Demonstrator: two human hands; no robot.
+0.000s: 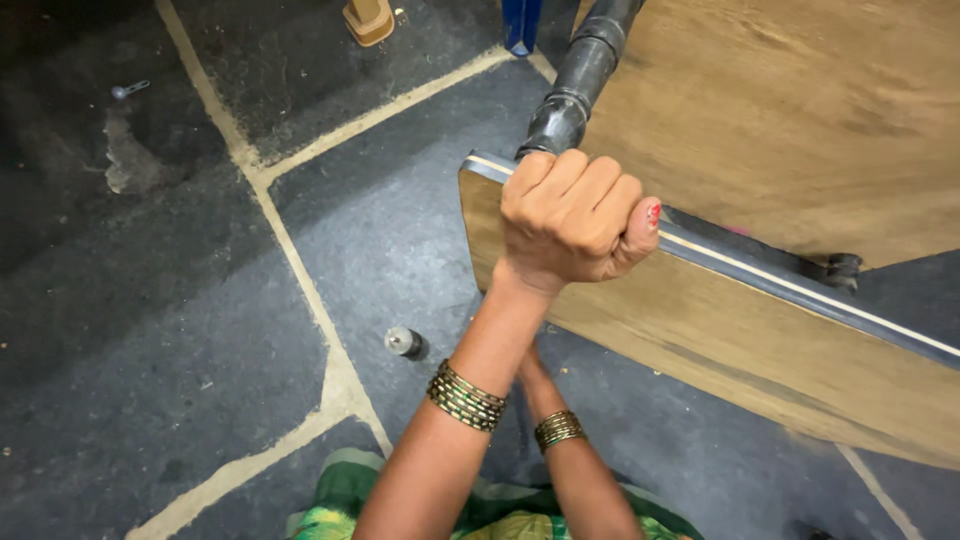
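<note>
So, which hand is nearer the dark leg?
Left. The left hand grips the leg at the board's corner; the right hand sits lower, mostly hidden under the left forearm.

My thumbnail [653, 213] is painted red. Gold and green bangles [466, 397] ring both my wrists, above my green and yellow patterned cloth [345, 500]. The board [760, 350] is brown wood grain with a grey edge, its turned leg [577, 80] black. The floor [150, 300] is dark grey stone with pale joints.

Dark grey stone-slab floor [150, 300], pale mortar joints [300, 270]; small metal cylinder [403, 341], tan wooden foot [368, 18]
</note>
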